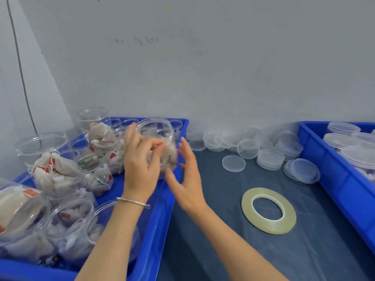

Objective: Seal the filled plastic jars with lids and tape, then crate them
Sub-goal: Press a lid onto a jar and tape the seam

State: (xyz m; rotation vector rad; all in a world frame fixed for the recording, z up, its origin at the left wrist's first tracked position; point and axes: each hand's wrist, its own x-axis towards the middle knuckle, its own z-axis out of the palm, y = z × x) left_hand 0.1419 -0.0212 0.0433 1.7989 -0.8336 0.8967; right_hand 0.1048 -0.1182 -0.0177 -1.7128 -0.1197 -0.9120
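Observation:
My left hand (140, 163) grips a clear plastic jar (157, 130) filled with tea bags, lifted and tilted above the right edge of the left blue crate (160, 216). The jar carries no lid. Just right of the jar, my right hand (187, 177) is open with fingers spread, close to the jar's side. A roll of clear tape (268, 209) lies flat on the dark table cover. Loose clear lids (233, 163) lie scattered at the back of the table.
The left crate holds several open jars of tea bags (54, 169), some upright, some lying down. A second blue crate (334, 169) at the right holds lidded jars (341, 140). A grey wall stands close behind the table.

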